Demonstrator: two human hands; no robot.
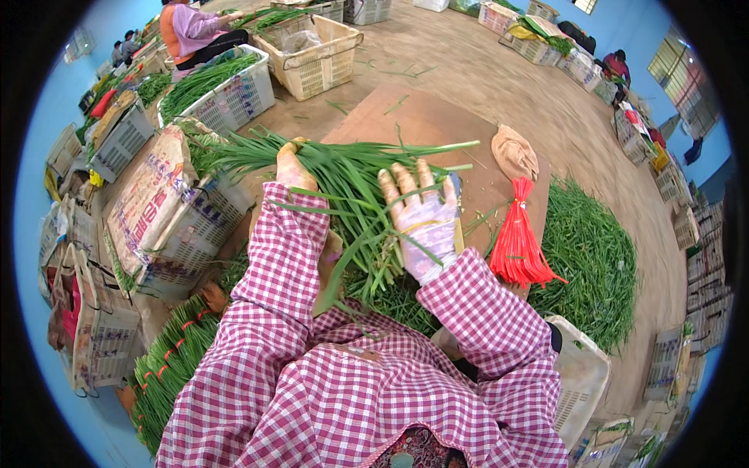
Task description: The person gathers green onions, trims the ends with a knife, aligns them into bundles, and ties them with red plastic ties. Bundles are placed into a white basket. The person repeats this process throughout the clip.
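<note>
My left hand (294,167) is closed around a loose bunch of long green garlic chives (351,164), near its leafy end. My right hand (424,216) wears a thin translucent glove with a yellow rubber band across it. Its fingers are spread and lie against the chives, and it grips nothing that I can see. Pale stem ends of a few stalks stick out to the right, over a brown board (404,117). More chives hang down between my forearms, partly across my lap. A bundle of red ties (519,245) and a tan cloth bag (515,153) lie on the board's right side.
A heap of loose green leaves (585,263) lies right of the board. Chive bundles with red ties (172,351) stand at lower left. Left are a sack-covered crate (193,234) and a chive-filled crate (234,99). A seated person (196,32) works beyond, near a cream crate (319,64).
</note>
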